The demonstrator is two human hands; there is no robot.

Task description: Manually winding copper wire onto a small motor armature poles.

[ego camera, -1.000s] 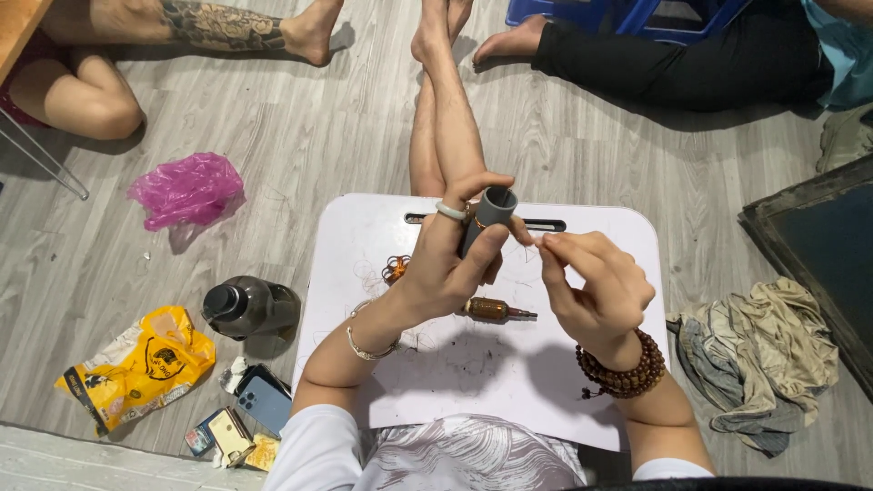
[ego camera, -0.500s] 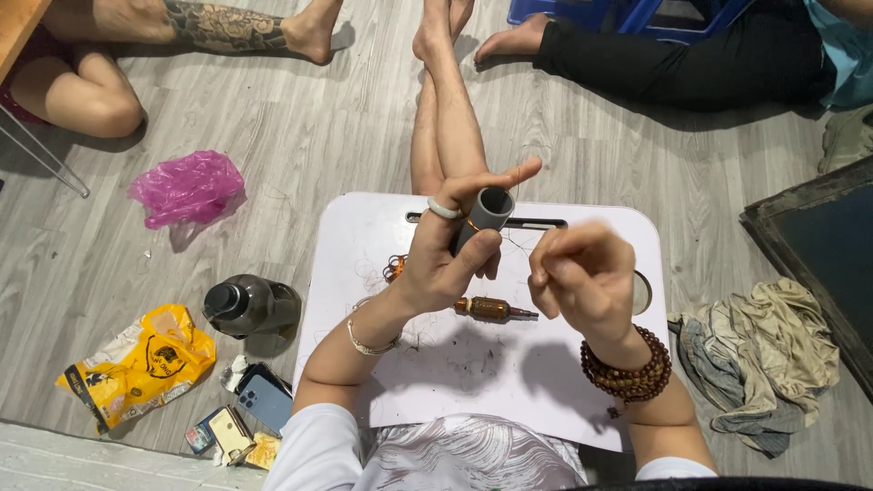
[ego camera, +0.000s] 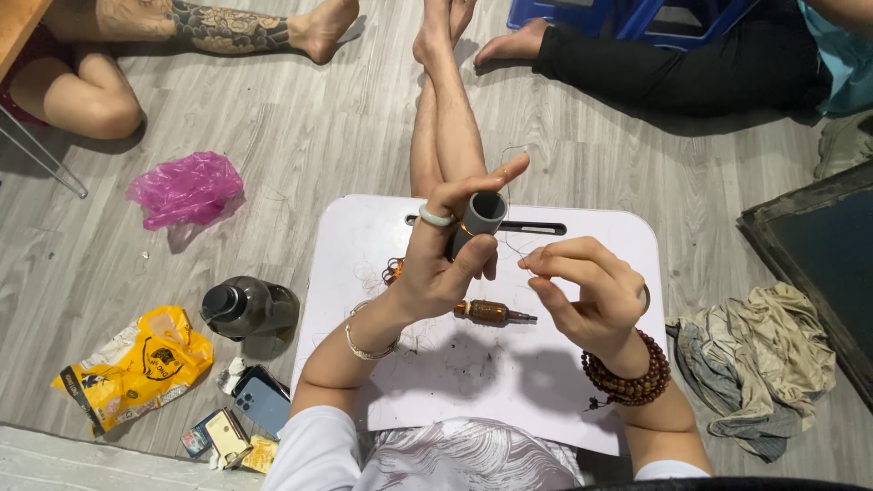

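While left hand (ego camera: pixel 436 268) grips grey tube (ego camera: pixel 482 216) upright, right hand (ego camera: pixel 587 291) fingers (ego camera: pixel 536 262) pinch thin wire (ego camera: pixel 511 238) — strand runs up-left to tube mouth — just beside

A white surface (ego camera: pixel 582 382) is seen beneath the hands, and a small copper-wound motor part (ego camera: pixel 491 313) is laid on it just below them. The grey wooden floor (ego camera: pixel 300 136) is spread around it; a dark bottle (ego camera: pixel 247 307), a yellow bag (ego camera: pixel 136 364), a phone (ego camera: pixel 265 400) and a pink bag (ego camera: pixel 186 186) are left beside the left hand (ego camera: pixel 436 264), and crumpled rags (ego camera: pixel 764 355) beside the right hand (ego camera: pixel 587 286).
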